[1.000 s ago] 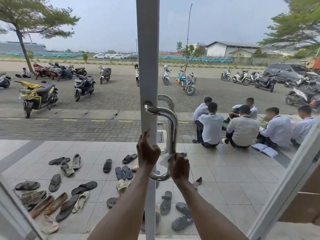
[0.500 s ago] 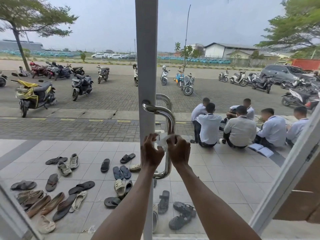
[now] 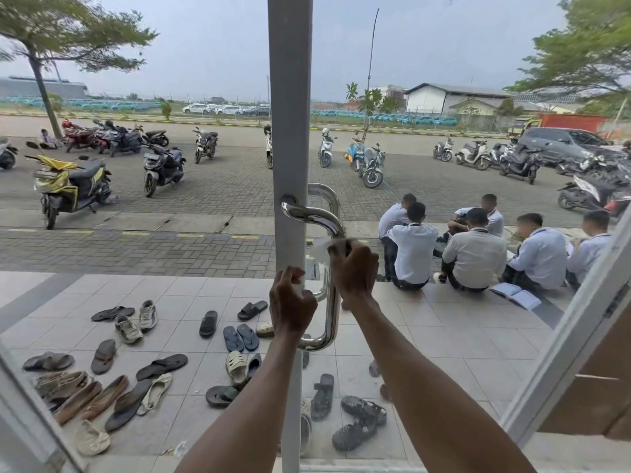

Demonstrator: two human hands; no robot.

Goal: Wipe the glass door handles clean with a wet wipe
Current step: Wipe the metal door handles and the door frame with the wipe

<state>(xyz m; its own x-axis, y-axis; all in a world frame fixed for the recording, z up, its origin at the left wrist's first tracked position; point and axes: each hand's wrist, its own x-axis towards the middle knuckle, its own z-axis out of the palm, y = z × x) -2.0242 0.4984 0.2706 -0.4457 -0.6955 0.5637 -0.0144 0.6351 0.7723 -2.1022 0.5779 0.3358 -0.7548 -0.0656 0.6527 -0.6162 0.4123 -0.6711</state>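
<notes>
A polished steel D-shaped door handle (image 3: 330, 312) is fixed to the grey door stile (image 3: 289, 97) in the middle of the view. My right hand (image 3: 355, 268) grips the upper part of the handle's upright bar with a white wet wipe (image 3: 321, 249) wrapped under the fingers. My left hand (image 3: 290, 303) rests on the stile just left of the handle, its fingers curled and apart, holding nothing. A second matching handle (image 3: 327, 196) shows through the glass on the outer side.
Beyond the glass lie several sandals and shoes (image 3: 136, 370) on the tiled porch. Several people in white shirts (image 3: 474, 254) sit on the step at right. A white frame (image 3: 563, 353) slants across the lower right. Parked motorbikes (image 3: 68, 186) fill the lot.
My right hand has slid the wipe up the handle bar from near its lower bend to near the top bend. My left hand stayed on the stile.
</notes>
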